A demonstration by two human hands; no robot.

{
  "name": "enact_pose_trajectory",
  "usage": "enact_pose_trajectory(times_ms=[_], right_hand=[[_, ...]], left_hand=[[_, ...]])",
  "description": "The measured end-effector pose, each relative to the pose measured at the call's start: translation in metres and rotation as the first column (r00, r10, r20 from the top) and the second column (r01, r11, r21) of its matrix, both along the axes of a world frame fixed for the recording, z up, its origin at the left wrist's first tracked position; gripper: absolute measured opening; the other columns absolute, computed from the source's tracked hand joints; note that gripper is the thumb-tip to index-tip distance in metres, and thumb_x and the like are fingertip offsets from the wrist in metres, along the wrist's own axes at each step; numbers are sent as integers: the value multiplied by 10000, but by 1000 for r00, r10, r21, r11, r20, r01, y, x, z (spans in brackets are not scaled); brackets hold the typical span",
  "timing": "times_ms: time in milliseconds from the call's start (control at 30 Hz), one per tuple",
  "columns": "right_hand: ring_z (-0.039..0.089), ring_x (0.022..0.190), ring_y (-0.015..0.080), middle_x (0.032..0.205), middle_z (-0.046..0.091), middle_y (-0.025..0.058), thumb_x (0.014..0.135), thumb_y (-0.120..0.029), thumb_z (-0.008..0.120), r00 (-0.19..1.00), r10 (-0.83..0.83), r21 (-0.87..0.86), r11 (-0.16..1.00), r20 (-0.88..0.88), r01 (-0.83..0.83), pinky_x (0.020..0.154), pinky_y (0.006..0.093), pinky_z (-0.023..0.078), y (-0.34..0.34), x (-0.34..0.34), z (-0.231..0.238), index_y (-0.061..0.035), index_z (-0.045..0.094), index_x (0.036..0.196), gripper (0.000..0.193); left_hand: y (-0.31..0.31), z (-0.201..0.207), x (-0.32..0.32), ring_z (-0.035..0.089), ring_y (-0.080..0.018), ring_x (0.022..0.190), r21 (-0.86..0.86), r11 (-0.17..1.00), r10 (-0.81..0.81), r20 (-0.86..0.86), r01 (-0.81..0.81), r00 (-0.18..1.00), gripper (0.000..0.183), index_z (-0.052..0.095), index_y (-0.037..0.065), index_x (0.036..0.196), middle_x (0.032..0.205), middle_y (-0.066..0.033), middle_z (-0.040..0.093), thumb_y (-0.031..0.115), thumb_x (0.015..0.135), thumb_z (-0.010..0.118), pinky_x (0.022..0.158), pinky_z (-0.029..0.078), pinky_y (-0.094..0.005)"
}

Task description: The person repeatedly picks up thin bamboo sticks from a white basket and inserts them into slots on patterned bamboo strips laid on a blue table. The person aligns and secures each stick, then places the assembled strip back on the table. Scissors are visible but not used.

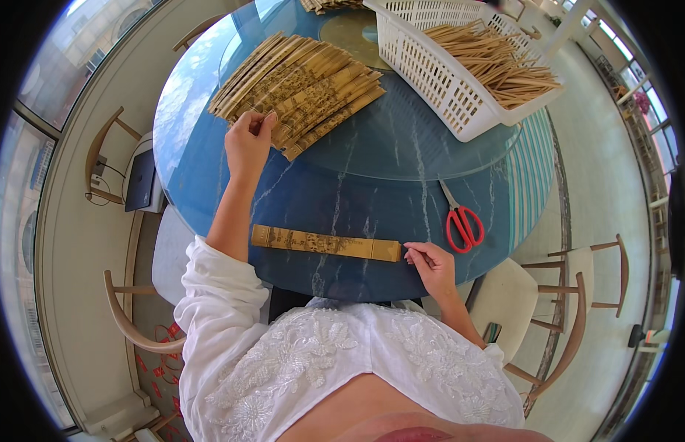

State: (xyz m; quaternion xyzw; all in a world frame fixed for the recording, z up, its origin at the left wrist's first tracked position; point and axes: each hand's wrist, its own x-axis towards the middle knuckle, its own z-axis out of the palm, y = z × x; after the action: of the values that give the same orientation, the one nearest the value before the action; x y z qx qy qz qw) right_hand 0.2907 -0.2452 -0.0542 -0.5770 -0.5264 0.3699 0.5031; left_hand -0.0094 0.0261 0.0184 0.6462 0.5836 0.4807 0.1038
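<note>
A round blue marble-patterned table fills the middle of the view, bearing a clear glass turntable. On the turntable's far right side stands a white slatted plastic basket, heaped with thin wooden sticks. Left of it, reaching toward the turntable's near left edge, is a fanned pile of printed gold strips. A single gold strip lies flat along the table's near edge. Toward the table's near right edge rest red-handled scissors, blades pointing away from the person. The left hand is at the pile's near edge, thumb and forefinger pinched together; whether they grip a strip, I cannot tell. The right hand has its fingers curled, thumb and forefinger closed at the single strip's right end; whether they grip it is unclear.
</note>
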Motion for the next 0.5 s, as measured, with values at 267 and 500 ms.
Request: enact_pose_trajectory(times_ms=[267,500], right_hand=[[682,746,114,837,705,72,934,-4,637,1000,2,7,1000,1,-2,686,232,543,1,0,-1,-2,725,1055,150],[683,756,113,850,707,73,939,-2,632,1000,13,-6,1000,-10,-13,703,232,548,0,-2,0,5,719,1068,155]], left_hand=[[6,1,-13,562,-92,547,-196,974,-54,270,110,961,311,660,-12,924,679,-56,661,275,890,775,548,456,-275],[-3,3,-10,574,-119,593,-111,994,6,13,-4,1000,330,621,67,1103,672,-44,632,299,903,745,571,461,-303]])
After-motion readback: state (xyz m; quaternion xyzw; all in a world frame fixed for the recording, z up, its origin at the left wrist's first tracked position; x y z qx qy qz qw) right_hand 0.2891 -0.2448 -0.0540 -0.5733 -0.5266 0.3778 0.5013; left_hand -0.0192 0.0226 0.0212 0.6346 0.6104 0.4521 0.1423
